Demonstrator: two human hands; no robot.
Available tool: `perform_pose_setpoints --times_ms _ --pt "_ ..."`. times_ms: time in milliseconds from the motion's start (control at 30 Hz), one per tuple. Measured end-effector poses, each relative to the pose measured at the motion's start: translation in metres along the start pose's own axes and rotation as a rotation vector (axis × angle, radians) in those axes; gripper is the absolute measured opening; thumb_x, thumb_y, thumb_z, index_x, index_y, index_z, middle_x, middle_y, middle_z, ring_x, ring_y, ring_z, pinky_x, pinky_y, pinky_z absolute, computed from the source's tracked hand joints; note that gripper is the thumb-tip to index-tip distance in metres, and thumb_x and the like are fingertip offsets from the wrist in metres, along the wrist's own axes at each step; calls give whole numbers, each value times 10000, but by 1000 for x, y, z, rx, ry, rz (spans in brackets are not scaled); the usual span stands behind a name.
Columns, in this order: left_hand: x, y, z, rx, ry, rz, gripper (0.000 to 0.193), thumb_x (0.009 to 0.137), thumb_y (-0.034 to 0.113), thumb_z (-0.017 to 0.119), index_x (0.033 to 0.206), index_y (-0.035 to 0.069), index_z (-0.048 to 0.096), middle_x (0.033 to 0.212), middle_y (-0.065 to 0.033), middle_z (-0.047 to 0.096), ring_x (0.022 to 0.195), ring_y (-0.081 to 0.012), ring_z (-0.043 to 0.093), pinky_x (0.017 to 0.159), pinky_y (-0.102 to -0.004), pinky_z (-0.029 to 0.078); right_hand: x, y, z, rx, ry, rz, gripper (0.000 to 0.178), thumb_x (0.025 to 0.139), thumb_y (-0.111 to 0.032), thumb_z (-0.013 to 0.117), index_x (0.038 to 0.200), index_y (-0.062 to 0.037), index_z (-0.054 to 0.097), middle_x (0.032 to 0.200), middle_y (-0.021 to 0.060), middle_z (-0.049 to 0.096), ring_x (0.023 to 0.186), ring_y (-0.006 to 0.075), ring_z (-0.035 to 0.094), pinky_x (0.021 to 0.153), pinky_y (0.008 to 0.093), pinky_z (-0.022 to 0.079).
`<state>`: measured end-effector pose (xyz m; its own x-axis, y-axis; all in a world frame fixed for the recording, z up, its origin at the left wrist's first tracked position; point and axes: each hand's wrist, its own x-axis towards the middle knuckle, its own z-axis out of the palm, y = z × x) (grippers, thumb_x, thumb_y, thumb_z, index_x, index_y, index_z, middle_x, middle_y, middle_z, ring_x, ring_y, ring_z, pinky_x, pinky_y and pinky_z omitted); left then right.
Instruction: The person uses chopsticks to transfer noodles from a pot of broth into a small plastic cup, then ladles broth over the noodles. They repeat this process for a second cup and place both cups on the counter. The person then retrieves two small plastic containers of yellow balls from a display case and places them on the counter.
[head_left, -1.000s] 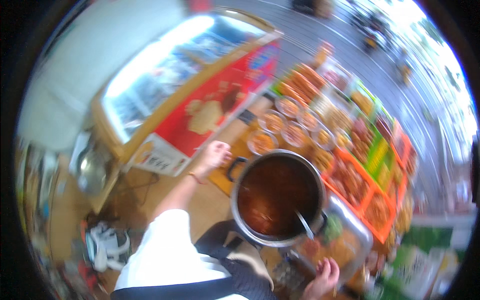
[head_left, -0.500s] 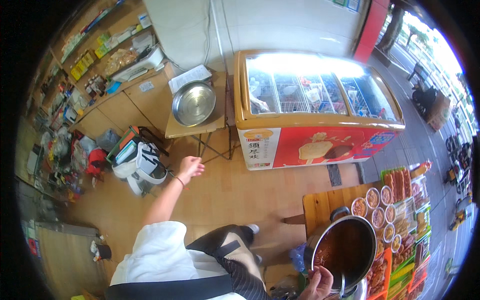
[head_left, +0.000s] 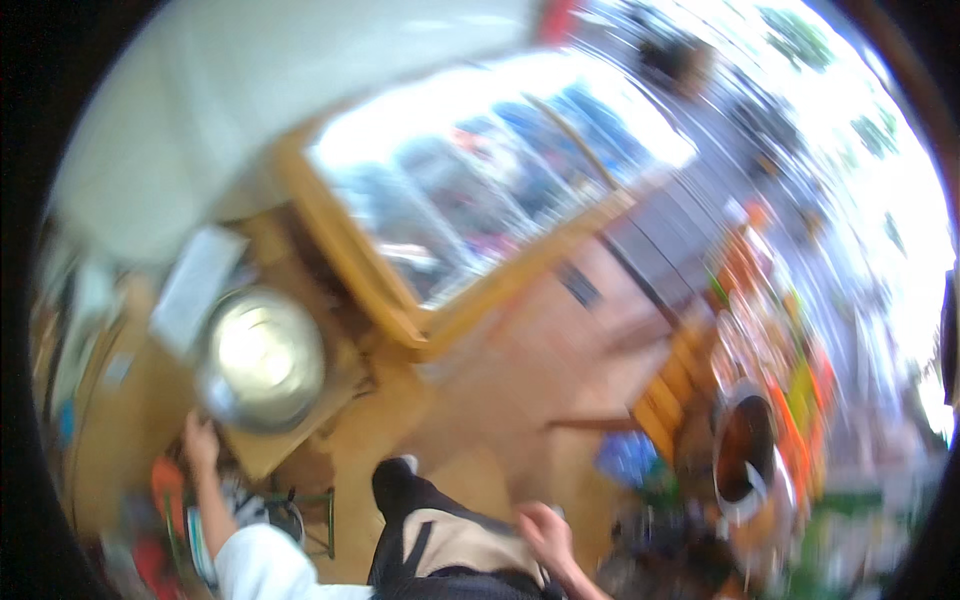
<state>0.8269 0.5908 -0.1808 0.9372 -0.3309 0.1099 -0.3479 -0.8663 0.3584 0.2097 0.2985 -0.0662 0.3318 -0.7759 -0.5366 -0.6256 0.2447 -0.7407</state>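
My left hand [head_left: 201,440] reaches out at the far left, near the lower edge of a round metal basin [head_left: 262,360]. The basin, which looks empty, sits on a small wooden folding table [head_left: 262,452] beside a stack of white papers [head_left: 200,285]. Motion blur hides whether my fingers touch the basin or the table. Low in front of my body, beside my leg, is my right hand [head_left: 545,535], its fingers smeared too. Apart from it, to the right, a metal pot [head_left: 722,455] of brown sauce stands on the wooden food table [head_left: 665,395].
A chest freezer [head_left: 425,340] with a glass top stands ahead, against a pale wall. Cups and trays of food [head_left: 750,320] crowd the right table. Below the basin are a chair [head_left: 330,520] and bags. A blue plastic bag [head_left: 628,455] lies beside the food table.
The view has swung, and I am nearer the folding table. My left hand has come close to the basin. My right hand has left the pot's rim and now hangs by my leg.
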Motion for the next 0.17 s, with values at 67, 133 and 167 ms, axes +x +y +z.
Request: perform_pose_setpoints --times_ms 67,133,167 --pt "57 -31 14 210 -247 177 445 887 99 582 1316 -4 524 1265 -240 591 1183 -376 549 1015 -445 411 20 -25 69 -42 -142 -4 269 927 -201 599 1098 -7 670 1014 190 700 957 293 680 846 372 525" --pt "93 -64 41 30 -304 309 715 847 163 680 1474 53 354 1532 -173 348 1399 -336 327 1165 -421 242 29 -54 121 -26 -310 -108 249 915 -185 590 1069 -1 655 1008 199 692 956 325 672 854 394 521" --pt "117 -78 52 -63 -322 409 715 847 163 680 1474 53 354 1532 -173 348 1399 -336 327 1165 -421 242 29 -64 135 -34 -393 -167 232 914 -178 579 1045 2 641 997 209 681 944 352 663 840 410 519"
